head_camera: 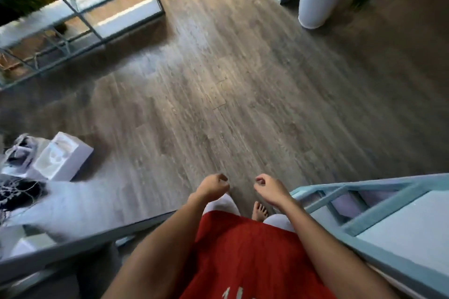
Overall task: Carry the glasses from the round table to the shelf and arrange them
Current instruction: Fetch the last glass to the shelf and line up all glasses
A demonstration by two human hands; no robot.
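Left hand and right hand were loosely curled and empty; no glasses showed, but they were likely slippery and breakable, best held round the middle.

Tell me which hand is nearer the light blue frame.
Right. The right hand hangs just beside the light blue frame, at its near corner; the left hand is farther off, on the right hand's other side.

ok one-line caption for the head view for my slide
Both hands empty, left hand and right hand loosely curled over the wood floor, beside a pale blue shelf frame.
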